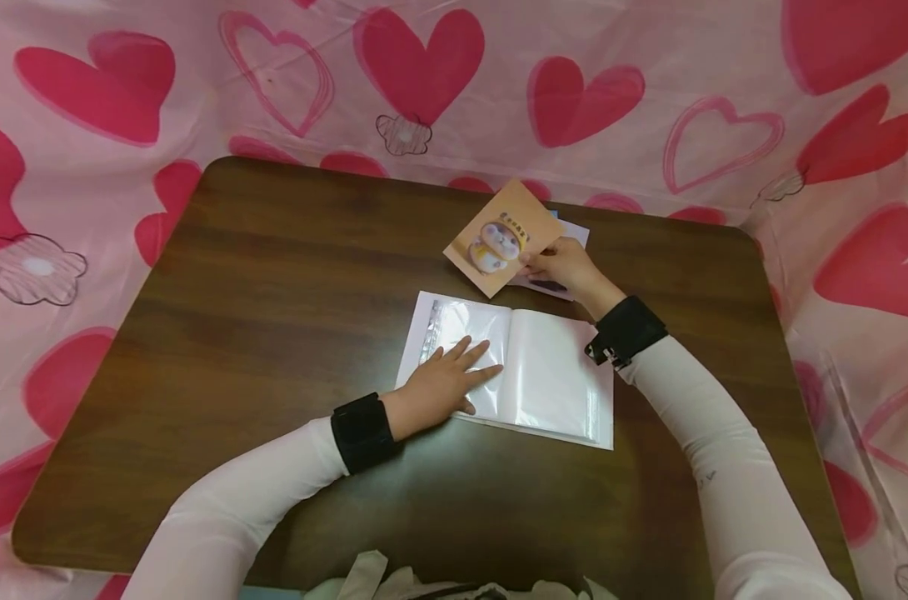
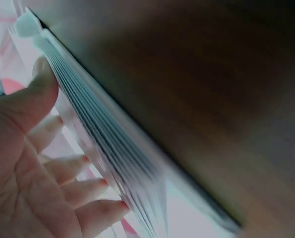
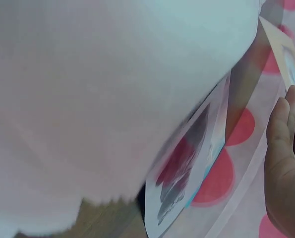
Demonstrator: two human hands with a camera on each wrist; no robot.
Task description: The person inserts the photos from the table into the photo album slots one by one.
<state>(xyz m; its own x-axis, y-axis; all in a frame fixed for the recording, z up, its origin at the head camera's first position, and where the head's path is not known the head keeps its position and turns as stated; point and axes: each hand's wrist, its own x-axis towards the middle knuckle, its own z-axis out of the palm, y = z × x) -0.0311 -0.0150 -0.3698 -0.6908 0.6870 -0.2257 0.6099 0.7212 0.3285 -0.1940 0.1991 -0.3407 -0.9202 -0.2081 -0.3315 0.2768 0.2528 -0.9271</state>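
An open photo album (image 1: 555,375) with clear plastic sleeves lies on the table. My left hand (image 1: 439,383) rests on its left page with fingers spread. In the left wrist view the album's stacked page edges (image 2: 97,119) run right beside the fingers and thumb. My right hand (image 1: 570,267) pinches an orange card (image 1: 491,237) by its right corner, above the album. A cartoon animal in a yellow hat is printed on the card. Under that hand lie other cards (image 1: 576,237), partly covered; the right wrist view shows a dark and red picture on one (image 3: 187,153).
The brown wooden table (image 1: 274,275) has rounded corners. Pink cloth with red hearts (image 1: 424,67) hangs behind it and at both sides. Both wrists wear black bands (image 1: 362,433).
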